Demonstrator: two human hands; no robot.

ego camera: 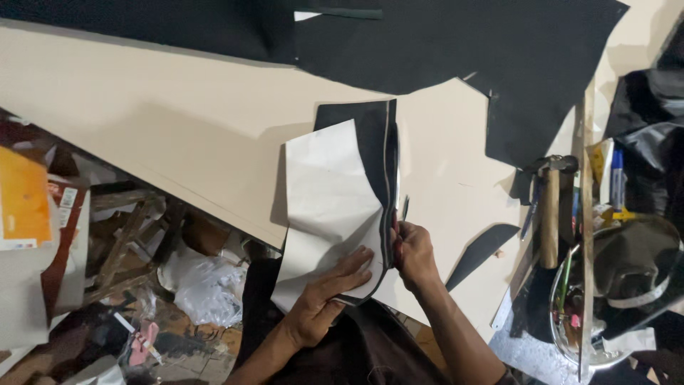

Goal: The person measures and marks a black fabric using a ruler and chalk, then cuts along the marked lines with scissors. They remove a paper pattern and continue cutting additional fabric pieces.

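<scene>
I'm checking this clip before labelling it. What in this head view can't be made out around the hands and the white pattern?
- Tool in the right hand: only a thin tip shows above the fist, so its kind is unclear.
- Black material beneath the white paper pattern: mostly covered by the paper.
- Left hand palm and what lies under it: hidden by the hand itself.
- Metal bowl contents: cluttered, too small to tell.
- Hammer handle end: lost among clutter.

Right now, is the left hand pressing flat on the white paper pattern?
Yes, the left hand lies flat on the white paper pattern, which covers the black material.
</scene>
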